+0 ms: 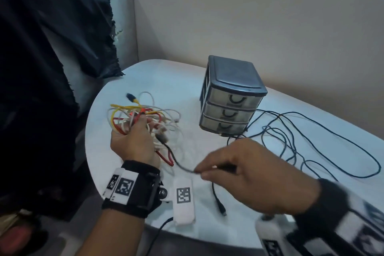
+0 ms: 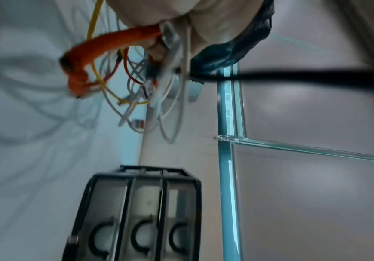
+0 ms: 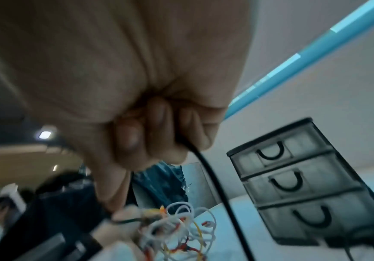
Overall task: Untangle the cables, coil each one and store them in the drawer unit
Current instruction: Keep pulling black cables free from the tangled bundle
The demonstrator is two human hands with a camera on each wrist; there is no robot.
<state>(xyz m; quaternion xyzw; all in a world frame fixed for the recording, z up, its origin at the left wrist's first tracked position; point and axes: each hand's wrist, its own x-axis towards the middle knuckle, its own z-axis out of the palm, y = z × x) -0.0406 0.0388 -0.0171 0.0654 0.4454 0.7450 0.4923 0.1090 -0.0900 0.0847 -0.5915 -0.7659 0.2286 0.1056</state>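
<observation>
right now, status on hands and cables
Left hand grips tangled bundle. Right hand pinches black cable, drawing it from the tangle. Drawer unit shut; black cable loops lie beside it.

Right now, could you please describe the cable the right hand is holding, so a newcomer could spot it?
Start at the grey drawer unit on the white table. In front of it the right hand pinches a thin black cable. It alone is black; the tangle in the left hand is white, yellow and red.
</observation>
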